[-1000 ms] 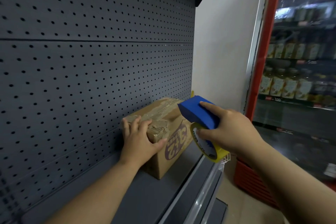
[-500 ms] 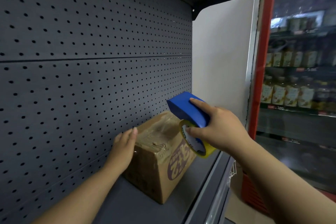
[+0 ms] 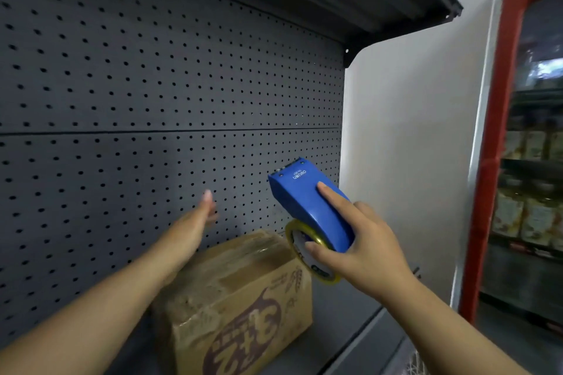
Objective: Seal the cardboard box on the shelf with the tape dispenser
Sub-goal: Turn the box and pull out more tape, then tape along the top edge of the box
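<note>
Far left and across the back is the dark grey pegboard panel [image 3: 122, 100] of the shelving unit. The left hand [image 3: 198, 219] is up in front of it, fingers stretched out flat and a bit blurry, holding nothing and not touching the box. Below and just right of that forearm sits the cardboard box [image 3: 243, 298] on the grey shelf [image 3: 350, 323], pushed back near the pegboard, with a purple logo on its near side and shiny clear tape already wrinkled across the top. Right of that, the right hand [image 3: 362, 250] is wrapped around the blue tape dispenser [image 3: 307, 207], index finger along the top, thumb on the yellow-rimmed tape roll [image 3: 307, 256]. The dispenser hangs in the air above the box's far right corner, nose pointing up and away. Far right is a red-framed drinks fridge [image 3: 499, 161] with bottles behind glass.
</note>
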